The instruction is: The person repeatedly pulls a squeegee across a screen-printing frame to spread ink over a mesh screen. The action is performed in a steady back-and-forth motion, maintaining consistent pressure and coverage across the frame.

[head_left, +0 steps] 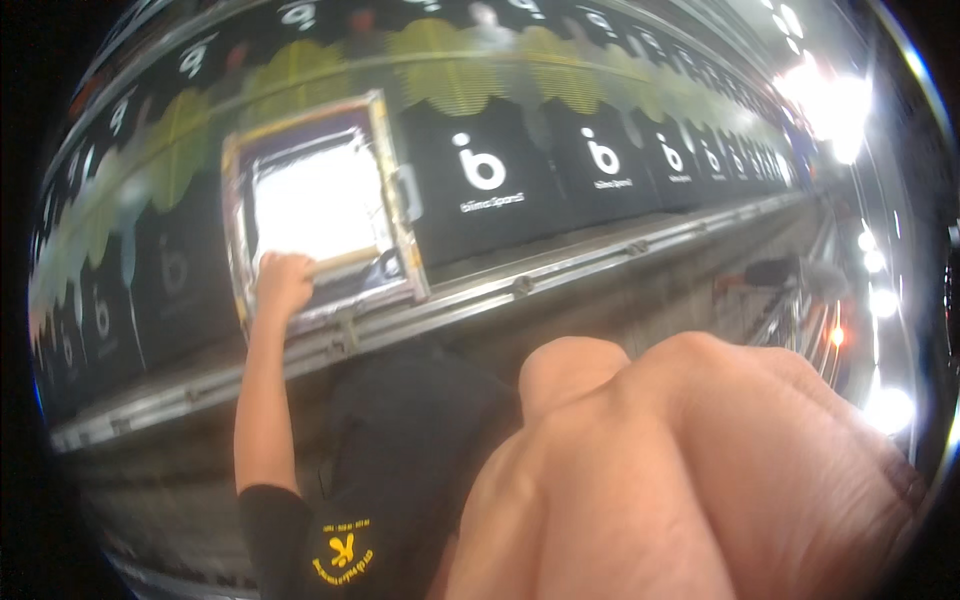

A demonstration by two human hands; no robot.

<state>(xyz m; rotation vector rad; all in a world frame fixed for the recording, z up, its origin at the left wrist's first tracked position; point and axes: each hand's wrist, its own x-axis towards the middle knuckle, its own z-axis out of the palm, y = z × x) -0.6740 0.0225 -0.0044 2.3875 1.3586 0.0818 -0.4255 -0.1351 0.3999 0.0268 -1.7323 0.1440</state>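
Note:
My left hand (285, 282) is closed round the end of a tan, wooden-looking squeegee (343, 261), which lies across the lower part of a screen-printing frame (234, 215). White covers the middle of the frame's mesh. The frame rests over black fabric pieces on a long table. Very close to the camera, my right hand (640, 450) fills the lower right, large and blurred, with bent knuckles. Its fingertips are out of sight, and whether it holds anything cannot be told.
Black fabric pieces (485, 130) with white prints lie in a long row, with yellow-green patches beyond them. A metal rail (480, 303) runs along the table's near edge. My black shirt (400, 440) shows below. Bright lights (835, 105) glare at the right.

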